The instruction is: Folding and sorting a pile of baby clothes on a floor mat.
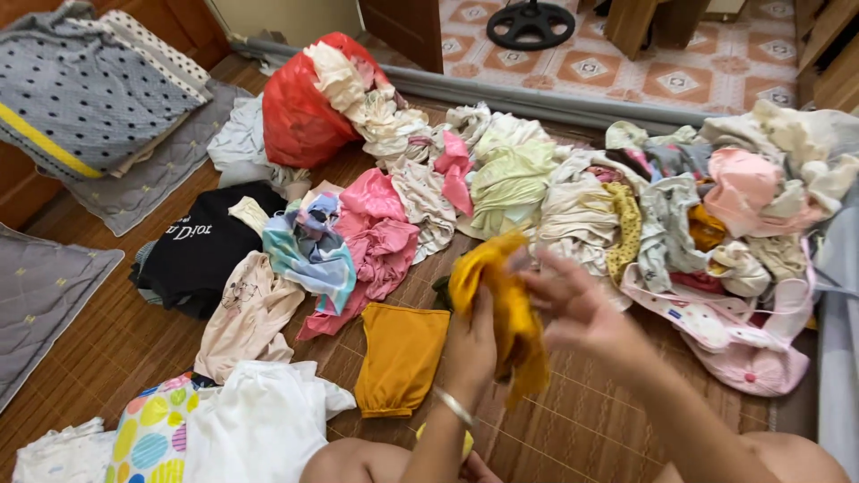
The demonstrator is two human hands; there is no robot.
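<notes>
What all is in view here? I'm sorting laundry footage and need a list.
yellow garment: one, mustard, held up in both hands
orange shorts: one, flat on the mat
black shirt: one, left of centre
pink garment: one, crumpled, centre
red bag: one, stuffed with clothes, top
clothes heap: one, mixed pale colours, right
dotted grey quilt: one, top left
white garment: one, bottom left
left hand: grips the garment, bangle on wrist
right hand: blurred, fingers on the garment
</notes>
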